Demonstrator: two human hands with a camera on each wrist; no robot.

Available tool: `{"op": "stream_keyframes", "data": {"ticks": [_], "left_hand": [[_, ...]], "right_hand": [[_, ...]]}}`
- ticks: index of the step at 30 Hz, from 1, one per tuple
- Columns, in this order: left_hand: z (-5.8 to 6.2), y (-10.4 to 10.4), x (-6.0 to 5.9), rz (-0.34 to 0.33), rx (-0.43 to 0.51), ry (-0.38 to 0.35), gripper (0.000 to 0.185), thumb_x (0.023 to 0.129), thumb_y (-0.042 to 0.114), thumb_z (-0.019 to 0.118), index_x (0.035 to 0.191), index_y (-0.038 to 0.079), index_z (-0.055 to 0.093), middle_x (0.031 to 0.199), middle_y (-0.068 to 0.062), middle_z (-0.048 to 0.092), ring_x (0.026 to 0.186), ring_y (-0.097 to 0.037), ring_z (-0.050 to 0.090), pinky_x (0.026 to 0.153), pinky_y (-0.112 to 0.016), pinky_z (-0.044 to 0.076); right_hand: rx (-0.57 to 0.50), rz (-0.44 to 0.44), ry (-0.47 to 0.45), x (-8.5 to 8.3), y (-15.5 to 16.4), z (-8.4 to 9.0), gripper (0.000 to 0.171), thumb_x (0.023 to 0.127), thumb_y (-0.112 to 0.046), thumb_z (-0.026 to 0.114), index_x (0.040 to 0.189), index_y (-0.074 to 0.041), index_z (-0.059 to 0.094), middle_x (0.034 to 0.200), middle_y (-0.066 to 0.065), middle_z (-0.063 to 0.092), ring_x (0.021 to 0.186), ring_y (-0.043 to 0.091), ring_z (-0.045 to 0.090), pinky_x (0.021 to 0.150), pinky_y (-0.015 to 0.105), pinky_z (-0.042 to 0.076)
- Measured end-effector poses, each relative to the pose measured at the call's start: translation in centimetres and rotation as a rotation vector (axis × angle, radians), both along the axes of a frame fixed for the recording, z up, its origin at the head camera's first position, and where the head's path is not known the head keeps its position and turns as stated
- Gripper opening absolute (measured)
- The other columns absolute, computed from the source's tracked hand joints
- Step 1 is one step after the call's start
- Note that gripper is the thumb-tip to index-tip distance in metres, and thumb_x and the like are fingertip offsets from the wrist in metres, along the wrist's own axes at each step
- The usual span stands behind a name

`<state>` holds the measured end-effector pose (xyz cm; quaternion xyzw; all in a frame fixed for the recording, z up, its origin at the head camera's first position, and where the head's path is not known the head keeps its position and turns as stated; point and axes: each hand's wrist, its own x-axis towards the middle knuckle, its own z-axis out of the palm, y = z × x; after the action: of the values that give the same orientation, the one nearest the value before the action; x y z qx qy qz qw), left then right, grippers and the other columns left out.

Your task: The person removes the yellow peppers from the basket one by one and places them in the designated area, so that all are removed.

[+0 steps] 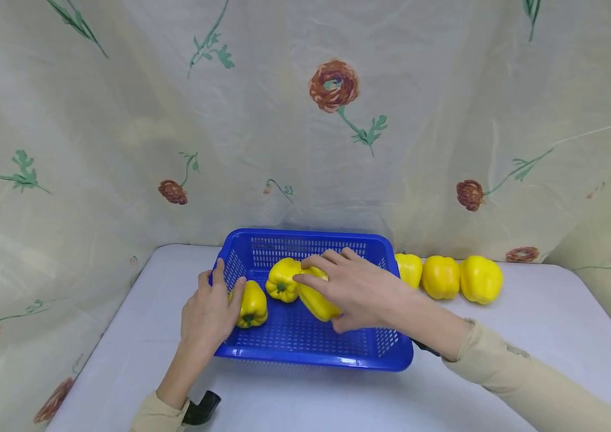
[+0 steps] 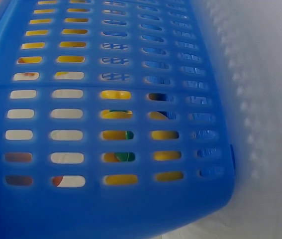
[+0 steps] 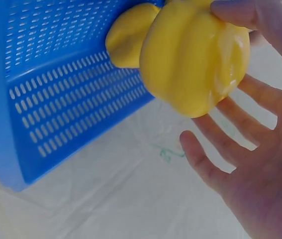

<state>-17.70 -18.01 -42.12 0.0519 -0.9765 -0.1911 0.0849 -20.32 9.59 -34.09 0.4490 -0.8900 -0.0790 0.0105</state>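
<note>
A blue slotted basket (image 1: 305,354) stands on the white table. Three yellow bell peppers lie in it. My right hand (image 1: 351,288) lies over the rightmost pepper (image 1: 316,306), fingers spread and nearly straight, thumb below it. In the right wrist view that pepper (image 3: 195,59) touches the tips of my right hand (image 3: 260,164), with another pepper (image 3: 128,35) behind it against the basket (image 3: 56,99). My left hand (image 1: 208,312) grips the basket's left wall, thumb inside by the left pepper (image 1: 252,305). The middle pepper (image 1: 282,279) lies free. The left wrist view shows only the basket wall (image 2: 81,129) with yellow behind the slots.
Three more yellow peppers (image 1: 440,276) sit in a row on the table (image 1: 527,324) right of the basket. A floral curtain (image 1: 332,120) closes off the back and sides. A black wrist strap (image 1: 203,411) shows at my left sleeve.
</note>
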Motion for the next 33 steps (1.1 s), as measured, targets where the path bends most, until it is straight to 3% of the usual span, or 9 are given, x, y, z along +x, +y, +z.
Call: {"op": "stream_keyframes", "data": {"ticks": [9, 17, 33], "left_hand": [[-0.1, 0.0, 0.1, 0.0, 0.001, 0.007, 0.072, 0.114, 0.045, 0.048, 0.164, -0.006, 0.036, 0.151, -0.042, 0.051, 0.092, -0.051, 0.076, 0.071, -0.052, 0.067], [-0.1, -0.1, 0.1, -0.003, -0.004, 0.0, 0.074, 0.114, 0.046, 0.046, 0.165, -0.006, 0.034, 0.153, -0.042, 0.05, 0.088, -0.049, 0.076, 0.069, -0.05, 0.067], [-0.2, 0.1, 0.2, 0.005, -0.008, 0.003, 0.072, 0.114, 0.045, 0.048, 0.164, -0.005, 0.035, 0.152, -0.041, 0.051, 0.091, -0.05, 0.076, 0.073, -0.052, 0.068]], "right_hand": [[-0.085, -0.075, 0.032, 0.4, 2.7, 0.8, 0.092, 0.08, -0.044, 0.092, 0.16, -0.023, 0.051, 0.16, 0.007, 0.055, 0.143, 0.033, 0.054, 0.118, 0.056, 0.049], [-0.128, -0.1, 0.152, 0.7, 5.3, 1.3, 0.09, 0.076, -0.043, 0.095, 0.155, -0.023, 0.057, 0.155, 0.009, 0.058, 0.138, 0.035, 0.057, 0.11, 0.056, 0.053], [-0.189, -0.273, 0.151, 1.3, 9.6, 1.3, 0.09, 0.078, -0.033, 0.098, 0.156, -0.023, 0.055, 0.156, 0.015, 0.057, 0.139, 0.039, 0.055, 0.112, 0.059, 0.05]]}}
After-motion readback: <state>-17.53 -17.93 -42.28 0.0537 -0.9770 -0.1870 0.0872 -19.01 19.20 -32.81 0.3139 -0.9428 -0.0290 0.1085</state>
